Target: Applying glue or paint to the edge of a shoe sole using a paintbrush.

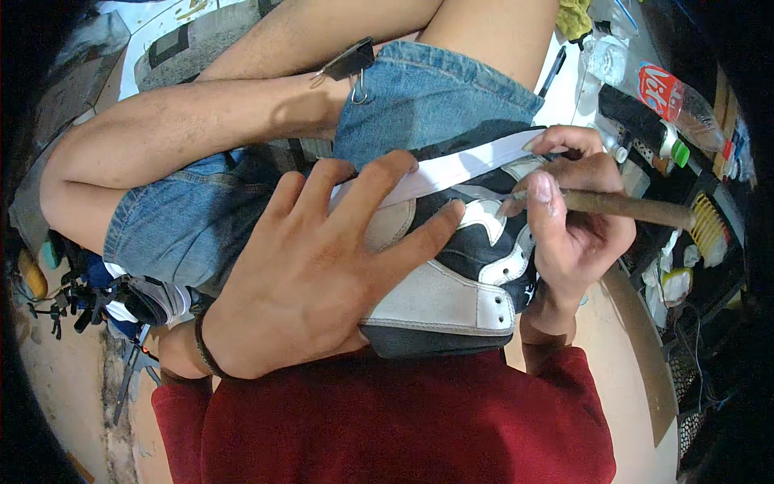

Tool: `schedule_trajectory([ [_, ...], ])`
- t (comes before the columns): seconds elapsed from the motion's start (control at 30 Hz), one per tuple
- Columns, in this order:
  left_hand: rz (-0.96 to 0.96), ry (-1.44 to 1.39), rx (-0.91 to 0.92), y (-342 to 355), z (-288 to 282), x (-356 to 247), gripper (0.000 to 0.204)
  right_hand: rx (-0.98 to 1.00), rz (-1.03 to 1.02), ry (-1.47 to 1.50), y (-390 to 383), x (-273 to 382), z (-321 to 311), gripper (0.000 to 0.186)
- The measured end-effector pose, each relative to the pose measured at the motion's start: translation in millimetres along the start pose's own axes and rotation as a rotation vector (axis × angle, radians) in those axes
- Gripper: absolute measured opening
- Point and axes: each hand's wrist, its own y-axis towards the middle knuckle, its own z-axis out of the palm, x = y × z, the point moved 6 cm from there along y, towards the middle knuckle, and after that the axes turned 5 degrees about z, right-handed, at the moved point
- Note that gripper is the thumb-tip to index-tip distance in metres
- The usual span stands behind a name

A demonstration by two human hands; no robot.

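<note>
A black-and-white sneaker [439, 298] lies across my lap, its white sole edge [451, 169] turned away from me. My left hand [314, 274] grips its left part, with fingers spread over the sole and upper. At the right end, my right hand [580, 210] pinches a wooden-handled awl [637, 207] between thumb and fingers. The handle points right, and its thin front end reaches toward the seam between upper and sole. Where exactly the tip sits is too small to tell. Other right fingers rest against the sole edge.
A binder clip [347, 63] hangs at the denim shorts' hem. To the right are a pen [553, 71], a clear plastic bottle [677, 105] with a red label, a small green-capped bottle [680, 153] and a yellow comb-like object [709, 230]. Dark clutter [85, 298] lies at left.
</note>
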Motion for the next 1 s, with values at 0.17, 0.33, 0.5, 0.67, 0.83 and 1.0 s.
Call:
schedule_trajectory([
  [0.17, 0.01, -0.029, -0.004, 0.1, 1.1, 0.8, 0.116, 0.102, 0.086, -0.038, -5.2, 4.1, 2.4, 0.022],
  [0.33, 0.024, -0.035, -0.021, 2.2, 1.4, 2.9, 0.117, 0.227, -0.048, -0.214, -1.8, 12.6, 8.2, 0.025],
  [0.5, 0.022, -0.04, -0.018, 3.8, 1.1, 4.6, 0.117, 0.241, -0.057, -0.285, 4.3, 7.8, 13.7, 0.027],
  [0.67, 0.013, -0.089, -0.017, 1.9, -1.0, 9.3, 0.117, 0.259, 0.044, -0.183, 2.7, 3.7, 8.1, 0.021],
  [0.83, 0.033, -0.1, -0.02, 0.5, -2.3, 9.5, 0.119, 0.195, 0.029, -0.169, -2.1, 6.2, 3.6, 0.018],
  [1.0, 0.039, -0.067, 0.006, 2.9, -2.5, 8.2, 0.121, 0.306, -0.038, -0.265, 4.0, 19.9, 13.0, 0.019],
])
